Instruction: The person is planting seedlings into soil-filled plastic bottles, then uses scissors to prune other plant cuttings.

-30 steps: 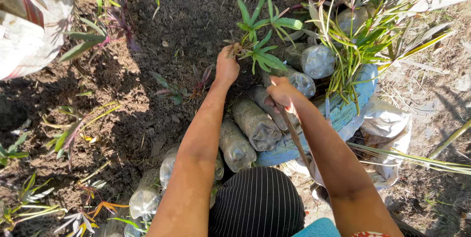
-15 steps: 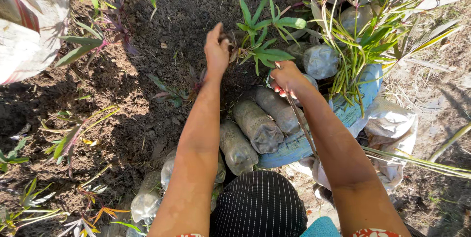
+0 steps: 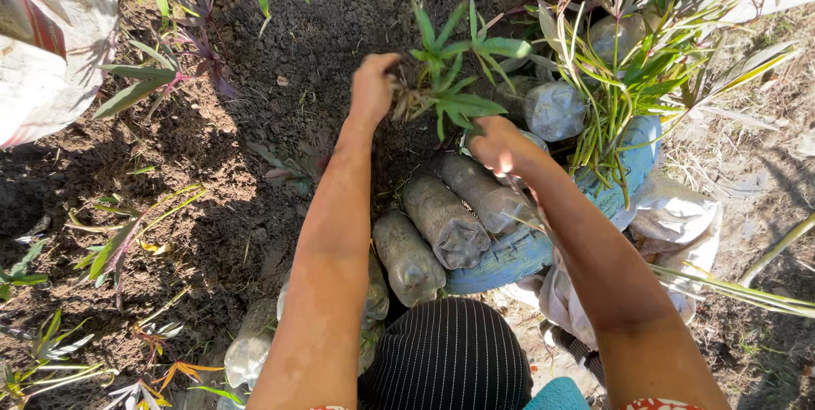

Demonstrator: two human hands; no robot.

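Crumbly dark soil [image 3: 255, 121] surrounds a leafy green seedling [image 3: 450, 79], rooted just beyond soil-packed clear plastic bottles [image 3: 441, 223] (edging a blue tyre [image 3: 526, 249]). The left hand [image 3: 373, 87] has moved right, fingers curled gripping the seedling's base; the right hand [image 3: 501, 145] stays beside it, fingers bent.

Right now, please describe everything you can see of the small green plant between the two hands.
The small green plant has narrow pointed leaves spreading from short stems and stands roughly upright in dark soil. The left hand touches its base; the right hand is just below its leaves. Its roots are hidden.
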